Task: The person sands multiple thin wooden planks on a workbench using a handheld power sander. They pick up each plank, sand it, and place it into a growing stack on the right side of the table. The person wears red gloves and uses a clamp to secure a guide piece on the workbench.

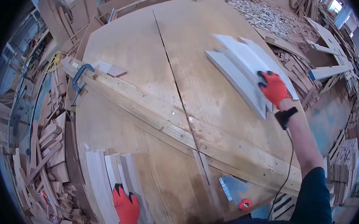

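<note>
At the lower left, my left hand [125, 205], in a red glove with black fingertips, lies on top of several pale wooden boards [98, 176]. Its fingers point away from me, and the thumb stands apart. Over on the right, my right hand [274, 88], gloved the same way, rests on a loose stack of whitish boards [242, 61]. Its fingers are apart on the upper board, thumb toward the left. The boards under it lie at a slant and overlap unevenly. Neither palm's underside shows.
A long wooden beam [145, 100] crosses the big table [129, 44] diagonally, with a blue C-clamp [79, 83] at its far left end. A red tape measure [245, 204] lies near the front edge beside a bluish plate [230, 189]. Wood offcuts [260, 17] heap up around the table.
</note>
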Action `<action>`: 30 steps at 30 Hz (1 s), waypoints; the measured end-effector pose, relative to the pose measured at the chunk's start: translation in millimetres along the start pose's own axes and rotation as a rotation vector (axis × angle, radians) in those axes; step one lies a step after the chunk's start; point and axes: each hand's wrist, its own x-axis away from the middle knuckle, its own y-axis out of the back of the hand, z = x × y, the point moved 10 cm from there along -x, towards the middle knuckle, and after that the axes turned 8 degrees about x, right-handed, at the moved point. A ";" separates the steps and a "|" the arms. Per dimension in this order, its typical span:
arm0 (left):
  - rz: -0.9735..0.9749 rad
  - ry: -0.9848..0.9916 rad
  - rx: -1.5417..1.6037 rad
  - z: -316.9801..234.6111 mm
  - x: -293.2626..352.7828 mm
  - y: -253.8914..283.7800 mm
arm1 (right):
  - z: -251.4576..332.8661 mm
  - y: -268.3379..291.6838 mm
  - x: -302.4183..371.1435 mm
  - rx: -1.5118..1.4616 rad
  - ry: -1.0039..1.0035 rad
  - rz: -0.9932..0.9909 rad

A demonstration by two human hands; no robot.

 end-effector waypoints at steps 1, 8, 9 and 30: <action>-0.022 0.002 0.025 0.8 -0.4 0.4 | -42.6 -3.8 4.8 -0.011 -0.056 0.027; 0.000 0.029 0.353 -26.9 -13.8 30.5 | -70.9 -58.5 42.6 -0.160 -0.029 0.190; -0.013 -0.012 0.410 -31.6 -12.9 36.2 | -41.3 -49.3 42.3 -0.153 0.022 0.212; 0.156 -1.357 -0.285 -396.0 -42.0 -56.5 | 127.6 3.3 96.9 -0.654 0.264 0.369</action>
